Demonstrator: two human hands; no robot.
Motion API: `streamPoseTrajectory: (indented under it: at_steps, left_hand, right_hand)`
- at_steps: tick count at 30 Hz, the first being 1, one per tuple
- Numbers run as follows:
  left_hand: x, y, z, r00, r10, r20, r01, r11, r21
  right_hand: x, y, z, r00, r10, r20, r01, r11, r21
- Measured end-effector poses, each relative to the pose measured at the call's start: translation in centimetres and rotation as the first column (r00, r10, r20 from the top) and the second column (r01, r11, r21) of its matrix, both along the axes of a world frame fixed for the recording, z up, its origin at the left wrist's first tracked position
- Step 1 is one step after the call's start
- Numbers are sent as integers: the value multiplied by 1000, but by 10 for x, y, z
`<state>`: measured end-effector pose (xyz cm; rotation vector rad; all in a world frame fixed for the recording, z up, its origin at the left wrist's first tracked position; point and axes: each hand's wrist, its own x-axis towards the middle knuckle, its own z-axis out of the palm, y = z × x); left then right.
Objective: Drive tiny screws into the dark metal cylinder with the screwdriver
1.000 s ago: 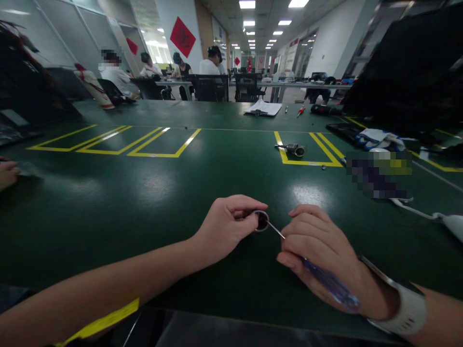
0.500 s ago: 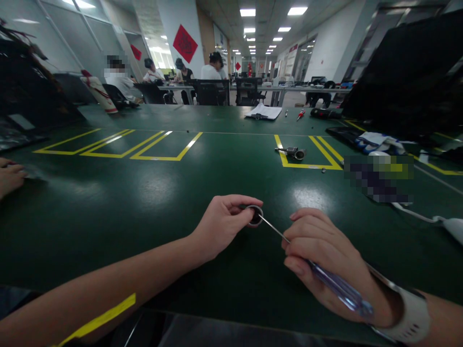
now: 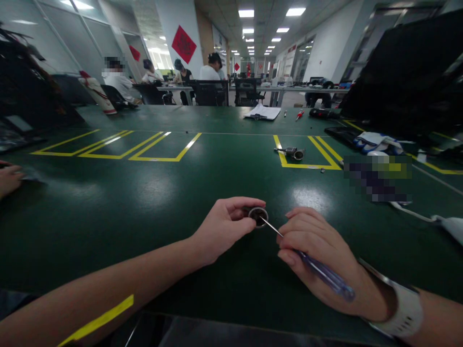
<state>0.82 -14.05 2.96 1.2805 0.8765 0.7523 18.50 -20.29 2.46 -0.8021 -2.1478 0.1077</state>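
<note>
Between thumb and fingers, my left hand (image 3: 226, 226) pinches a small round metal part (image 3: 266, 215), its open ringed end turned toward my right side. My right hand (image 3: 318, 255) is closed round a screwdriver (image 3: 325, 277) with a clear purplish handle. The thin shaft points up and left, and its tip is inside the ring's opening. What the tip touches in there is too dark to make out. Farther off on the green table (image 3: 152, 231) lies another metal part (image 3: 294, 153) with a round open end and a thin stem, across a yellow tape line.
A small metal piece (image 3: 322, 170) lies near the tape corner. Farther back are a clipboard with papers (image 3: 264, 113) and a red screwdriver (image 3: 300, 114). Gloves (image 3: 379, 143) and a white cable (image 3: 412, 212) lie at right. Another person's hand (image 3: 10, 179) rests at the left edge.
The round metal part has shifted slightly right in my left hand, and the thumb has moved off its opening. My right hand and the screwdriver have moved a little left.
</note>
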Motion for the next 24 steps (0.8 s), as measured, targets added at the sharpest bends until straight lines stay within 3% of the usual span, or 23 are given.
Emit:
streamPoseTrajectory:
  at_steps: [4, 7, 8, 11, 14, 16, 18, 20, 22, 24]
  left_hand:
    - [-5, 9, -7, 997, -74, 16, 72, 993, 98]
    - [-13, 27, -9, 991, -49, -128, 86, 950, 299]
    - [-17, 35, -9, 980, 4, -197, 80, 906, 416]
    - [-27, 64, -5, 871, 211, -444, 196, 679, 707]
    - [-31, 96, -5, 773, 362, -522, 279, 544, 791]
    - [-30, 115, -8, 738, 413, -533, 313, 490, 813]
    - [-27, 131, -15, 724, 477, -498, 262, 479, 838]
    - [-24, 145, -22, 726, 485, -489, 201, 530, 824]
    - [-24, 154, -28, 766, 427, -480, 157, 600, 785]
    - [-24, 158, -32, 801, 369, -472, 171, 614, 771]
  right_hand:
    - [2, 0, 3, 997, -14, -70, 10, 998, -62]
    - [3, 4, 7, 988, -82, -130, 58, 983, -175]
    - [3, 6, 8, 981, -121, -152, 83, 968, -238]
    - [3, 20, 12, 949, -244, -199, 122, 867, -482]
    - [2, 42, 16, 905, -301, -302, 19, 735, -678]
    - [0, 61, 15, 844, -321, -430, -96, 698, -710]
    - [-4, 80, 12, 727, -371, -578, -190, 700, -689]
    - [-9, 97, 7, 634, -424, -647, -268, 664, -698]
    - [-15, 110, 0, 597, -421, -683, -338, 640, -690]
    - [-20, 117, -8, 573, -400, -715, -395, 630, -669]
